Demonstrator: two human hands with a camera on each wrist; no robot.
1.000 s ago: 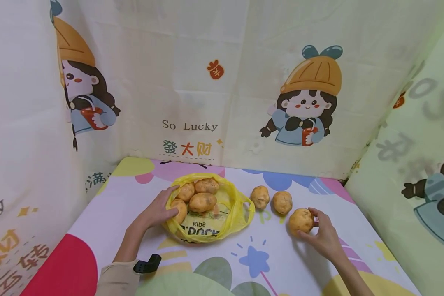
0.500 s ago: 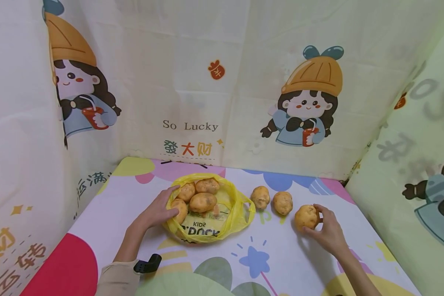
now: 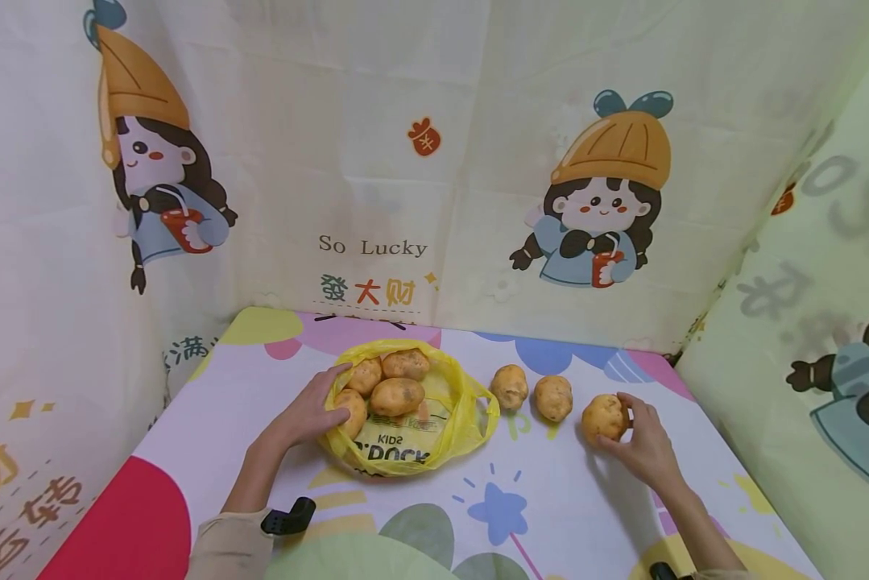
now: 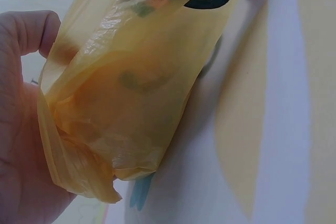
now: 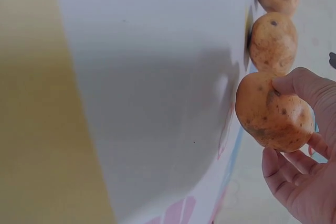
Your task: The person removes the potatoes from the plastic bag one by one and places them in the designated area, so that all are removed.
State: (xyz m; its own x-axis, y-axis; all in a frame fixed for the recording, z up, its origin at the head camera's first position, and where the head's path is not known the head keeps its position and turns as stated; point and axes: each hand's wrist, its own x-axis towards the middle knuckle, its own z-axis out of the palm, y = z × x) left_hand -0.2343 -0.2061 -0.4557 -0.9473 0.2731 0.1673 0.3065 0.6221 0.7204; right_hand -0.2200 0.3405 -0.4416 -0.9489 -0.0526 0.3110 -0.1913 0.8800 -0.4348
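Note:
My left hand (image 3: 309, 409) holds the left rim of a yellow plastic bag (image 3: 470, 439), thumb over the edge and fingers behind it. In the left wrist view, the thin film of the bag (image 4: 131, 98) bunches beside the thumb. Several potatoes (image 3: 398, 396) lie inside the bag, whose mouth gapes upward. On the right, my right hand (image 3: 650, 451) grips a round potato (image 3: 604, 416) between thumb and fingers, close over the table. Dark specks mark this potato (image 5: 273, 114) in the right wrist view.
Two more potatoes, one (image 3: 509, 387) by the bag's handle and one (image 3: 553, 399) beside it, lie between the bag and my right hand. Printed cloth walls (image 3: 470, 266) enclose the patterned table (image 3: 550, 515) at the back and both sides.
My right hand has shifted a little to the right and toward the back with the potato, slowing over the last half second. My left hand and the bag have stayed put.

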